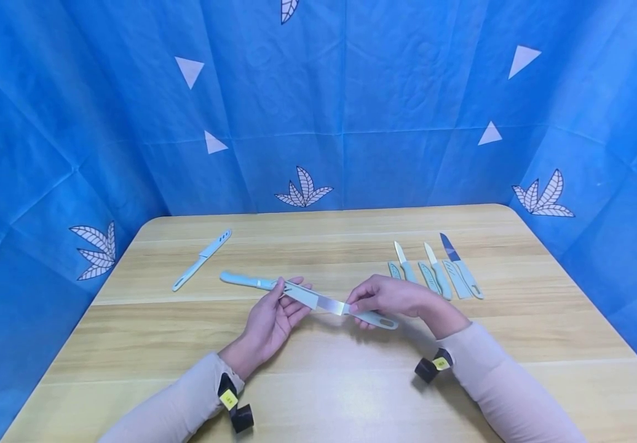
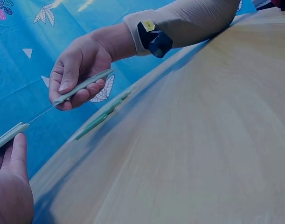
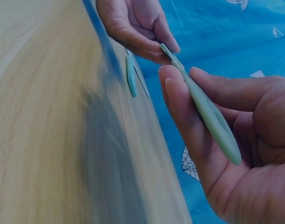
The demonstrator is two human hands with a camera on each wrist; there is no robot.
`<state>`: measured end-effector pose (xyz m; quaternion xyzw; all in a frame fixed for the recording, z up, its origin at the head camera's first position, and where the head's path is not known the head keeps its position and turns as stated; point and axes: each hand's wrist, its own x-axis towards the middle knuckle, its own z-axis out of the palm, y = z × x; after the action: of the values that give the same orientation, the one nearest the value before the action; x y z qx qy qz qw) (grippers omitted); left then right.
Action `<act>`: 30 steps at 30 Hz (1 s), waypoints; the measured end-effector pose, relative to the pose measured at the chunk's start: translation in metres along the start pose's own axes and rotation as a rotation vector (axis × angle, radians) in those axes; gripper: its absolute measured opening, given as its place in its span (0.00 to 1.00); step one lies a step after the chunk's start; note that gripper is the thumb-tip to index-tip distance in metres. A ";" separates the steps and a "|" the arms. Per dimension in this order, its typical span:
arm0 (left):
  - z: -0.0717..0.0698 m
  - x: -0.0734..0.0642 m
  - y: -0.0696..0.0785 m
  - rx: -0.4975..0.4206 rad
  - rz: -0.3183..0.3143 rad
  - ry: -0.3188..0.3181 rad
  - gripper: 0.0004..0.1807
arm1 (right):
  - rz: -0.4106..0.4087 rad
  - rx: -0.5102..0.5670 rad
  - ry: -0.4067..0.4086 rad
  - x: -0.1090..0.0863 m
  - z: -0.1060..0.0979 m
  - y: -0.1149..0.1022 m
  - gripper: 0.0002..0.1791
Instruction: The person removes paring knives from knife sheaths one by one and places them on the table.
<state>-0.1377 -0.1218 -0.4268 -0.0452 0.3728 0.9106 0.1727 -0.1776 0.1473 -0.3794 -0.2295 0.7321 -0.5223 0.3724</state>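
Note:
My left hand (image 1: 274, 320) holds a pale blue-green blade sheath (image 1: 300, 296) between the thumb and the fingers under it. My right hand (image 1: 387, 299) pinches the handle (image 3: 212, 119) of a knife, whose bare blade (image 1: 331, 305) shows between the hands. The front of that blade is hidden inside the sheath. Both hands are raised over the table, as the left wrist view shows. Just beyond my left hand lies another knife with a light blue handle (image 1: 241, 280); its far part is hidden behind the hand and sheath.
A sheathed knife (image 1: 202, 259) lies at the back left of the wooden table (image 1: 318, 381). Behind my right hand are two small knives (image 1: 438, 274), a larger dark-bladed knife (image 1: 462, 264) and several loose sheaths (image 1: 429, 278). A blue curtain (image 1: 318, 111) hangs behind the table.

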 end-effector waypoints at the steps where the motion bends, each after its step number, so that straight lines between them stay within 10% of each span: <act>1: 0.000 0.000 0.000 0.002 0.003 0.001 0.26 | -0.001 -0.004 -0.001 0.000 0.000 0.000 0.11; 30: -0.002 0.004 0.006 -0.022 0.016 0.045 0.24 | 0.015 -0.018 -0.031 -0.008 -0.013 -0.003 0.13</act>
<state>-0.1439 -0.1262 -0.4251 -0.0645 0.3668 0.9148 0.1565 -0.1828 0.1598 -0.3720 -0.2352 0.7327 -0.5093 0.3854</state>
